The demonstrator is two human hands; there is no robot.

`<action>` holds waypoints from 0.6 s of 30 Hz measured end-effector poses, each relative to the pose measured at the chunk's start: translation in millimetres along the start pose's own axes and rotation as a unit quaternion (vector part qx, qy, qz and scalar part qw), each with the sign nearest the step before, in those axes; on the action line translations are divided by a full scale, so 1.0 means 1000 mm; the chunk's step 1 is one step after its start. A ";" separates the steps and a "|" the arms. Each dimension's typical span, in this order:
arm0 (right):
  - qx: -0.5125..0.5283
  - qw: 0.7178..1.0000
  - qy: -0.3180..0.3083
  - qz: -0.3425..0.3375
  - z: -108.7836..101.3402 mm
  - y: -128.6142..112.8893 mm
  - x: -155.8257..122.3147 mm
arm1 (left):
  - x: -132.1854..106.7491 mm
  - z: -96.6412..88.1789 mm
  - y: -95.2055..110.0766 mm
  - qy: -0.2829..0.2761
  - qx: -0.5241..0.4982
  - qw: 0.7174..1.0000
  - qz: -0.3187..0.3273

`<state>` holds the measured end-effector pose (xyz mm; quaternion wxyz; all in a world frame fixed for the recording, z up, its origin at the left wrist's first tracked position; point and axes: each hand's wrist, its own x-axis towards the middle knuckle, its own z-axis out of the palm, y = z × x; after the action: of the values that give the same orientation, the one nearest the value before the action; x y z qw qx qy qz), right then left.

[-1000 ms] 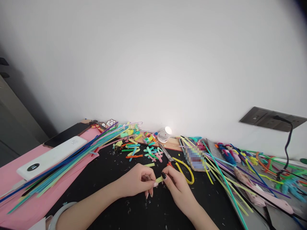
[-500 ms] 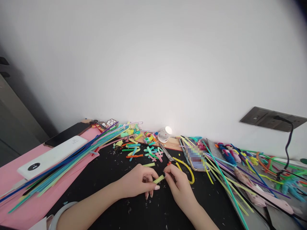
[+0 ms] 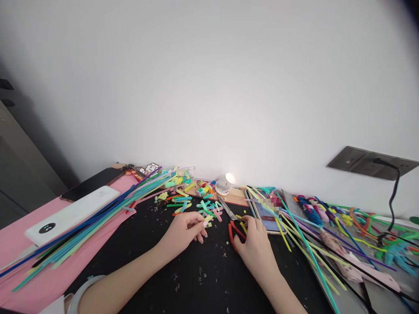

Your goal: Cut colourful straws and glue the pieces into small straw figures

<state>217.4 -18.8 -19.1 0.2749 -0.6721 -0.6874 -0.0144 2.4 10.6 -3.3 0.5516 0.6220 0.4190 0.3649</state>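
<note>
My left hand [image 3: 185, 231] is closed in a pinch at the middle of the mat, with a short pale-yellow pipe cleaner piece [image 3: 207, 220] at its fingertips. Just beyond it lie several short cut pieces [image 3: 181, 203] in green, blue, orange and pink. To the right, the fingers of my right hand [image 3: 255, 242] are wrapped over the handles of the scissors [image 3: 231, 213]. The handles look red and yellow, partly covered by the hand. Their blades lie on the mat, pointing away toward a paper cup [image 3: 225, 183].
Long pipe cleaners [image 3: 108, 209] lie across a pink sheet [image 3: 78, 257] on the left, by a white device [image 3: 72, 213] and a dark phone [image 3: 91, 183]. A lit phone [image 3: 270, 221] and more long stems [image 3: 303, 244] are on the right. A wall socket [image 3: 356, 160] has a cable plugged in.
My right hand has let go of the pale-yellow piece and moved up and right onto the scissors handles. The left hand has shifted slightly back with the piece.
</note>
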 end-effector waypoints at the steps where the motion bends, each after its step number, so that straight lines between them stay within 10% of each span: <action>1: -0.023 1.000 -0.010 0.008 0.002 0.003 0.000 | 0.001 -0.001 0.000 0.010 -0.002 1.000 -0.003; 11: -0.067 0.973 -0.166 0.145 -0.011 0.000 0.007 | 0.005 -0.006 -0.010 0.045 -0.018 0.999 0.008; 18: -0.038 0.986 -0.119 0.110 -0.014 -0.004 0.009 | 0.004 -0.008 -0.006 0.059 -0.073 0.995 -0.019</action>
<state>218.8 -15.9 -2.2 0.1650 -0.7503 -0.6364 0.0696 -4.3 17.8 -8.7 0.5766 0.5496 0.4350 0.4198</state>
